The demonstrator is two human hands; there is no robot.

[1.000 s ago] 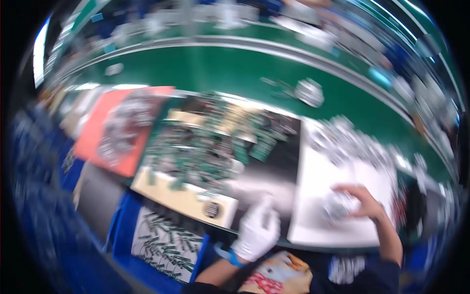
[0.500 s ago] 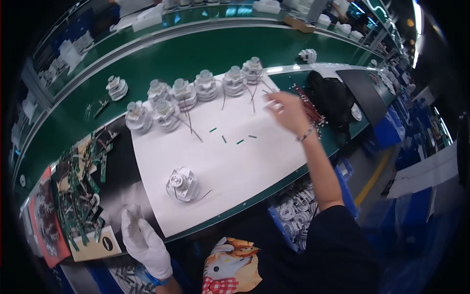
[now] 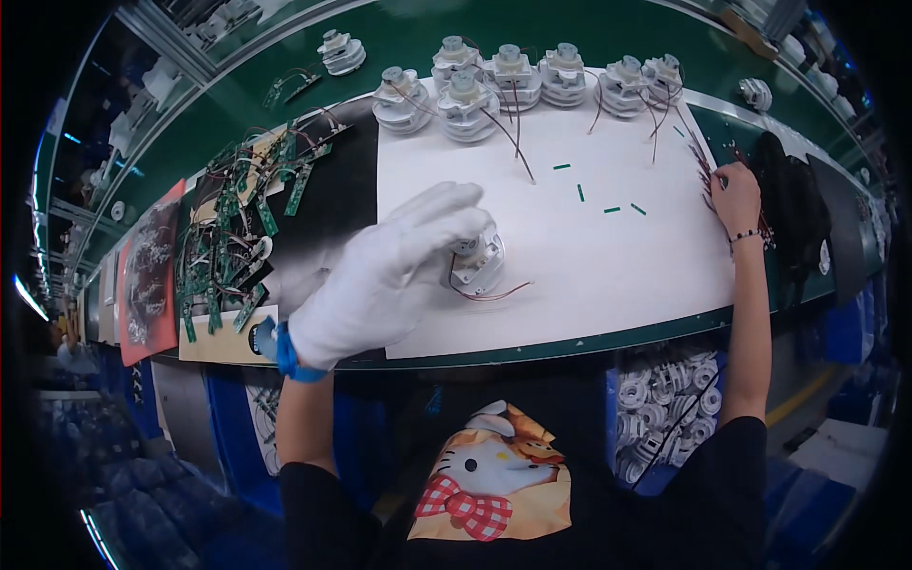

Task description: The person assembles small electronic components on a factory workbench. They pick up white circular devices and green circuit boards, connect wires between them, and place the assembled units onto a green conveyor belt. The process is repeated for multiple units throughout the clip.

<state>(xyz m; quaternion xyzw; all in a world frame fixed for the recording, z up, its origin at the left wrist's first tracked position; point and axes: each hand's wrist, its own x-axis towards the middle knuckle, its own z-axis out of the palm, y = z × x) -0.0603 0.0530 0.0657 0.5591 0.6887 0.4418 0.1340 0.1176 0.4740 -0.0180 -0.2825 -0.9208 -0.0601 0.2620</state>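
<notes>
My left hand (image 3: 389,261), in a white glove, reaches over a small white motor unit (image 3: 483,266) with thin wires, on the white sheet. Its fingers are stretched out and curve above the unit's top; the thumb is hidden. At the right edge of the sheet, my bare right hand (image 3: 735,198) has its fingers drawn together on the dark red wires (image 3: 701,161). How many wires it grips is hidden. Short green strips (image 3: 612,210) lie between my hands. Several similar motor units (image 3: 467,106) with trailing wires stand along the sheet's far edge.
Left of the white sheet (image 3: 570,285), green circuit boards (image 3: 223,237) with wires lie heaped beside a black mat (image 3: 347,176). A black bag-like bundle (image 3: 793,209) lies beyond my right hand. Below the bench edge stands a blue bin of white ring-shaped parts (image 3: 665,408).
The view has turned left. My left hand has moved from the bench's near edge to over the near motor unit. My right hand has come down onto the red wires.
</notes>
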